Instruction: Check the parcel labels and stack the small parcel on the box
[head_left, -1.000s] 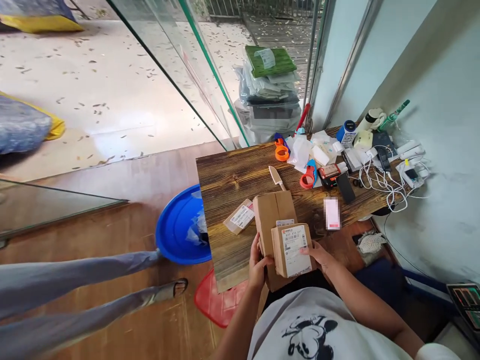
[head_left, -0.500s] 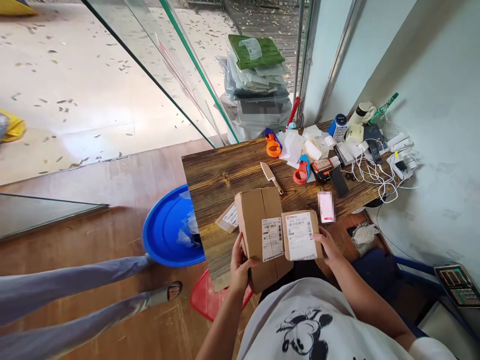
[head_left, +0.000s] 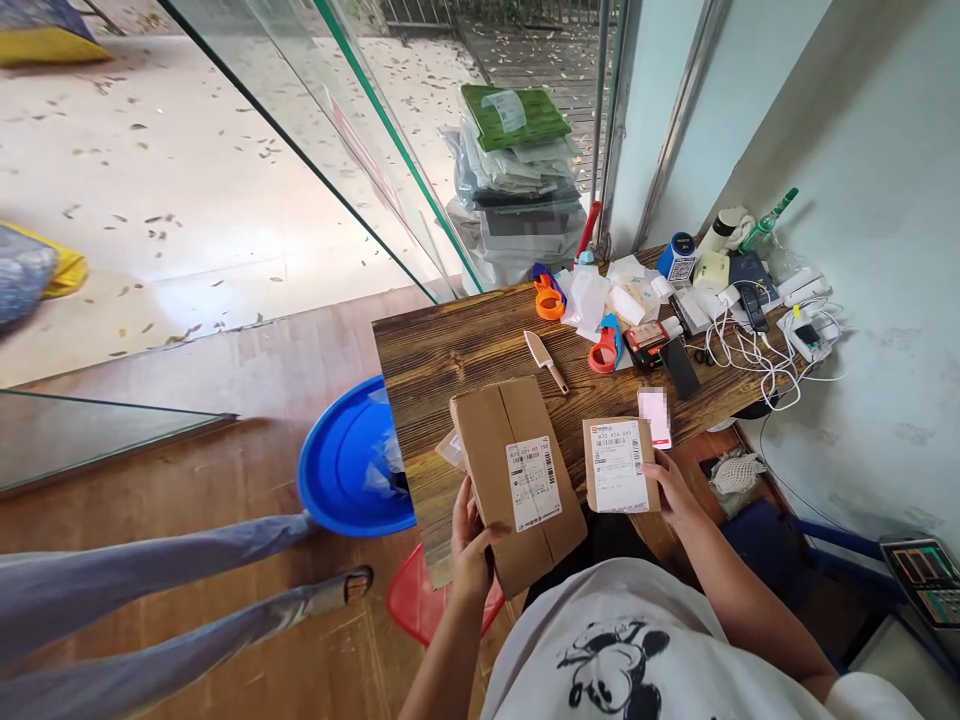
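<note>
My left hand [head_left: 469, 540] grips the near left edge of a large brown cardboard box [head_left: 517, 480] with a white barcode label on top. My right hand [head_left: 671, 490] holds a smaller brown box [head_left: 619, 465], also labelled, by its right side. The two boxes are apart, side by side over the near edge of the dark wooden table [head_left: 450, 350]. A small flat parcel [head_left: 450, 447] peeks out from behind the large box.
A knife [head_left: 545, 360] lies mid-table. Orange tape dispensers [head_left: 550, 298], papers, phones and white cables [head_left: 750, 350] crowd the far right. A blue basin [head_left: 349, 465] and red stool [head_left: 420, 605] stand left of the table. Another person's legs [head_left: 150, 590] stretch across the floor. Stacked parcels [head_left: 517, 170] lean beyond the table.
The small box, first stacked on the large one, has been drawn off to the right by my right hand. The large box has shifted left with my left hand.
</note>
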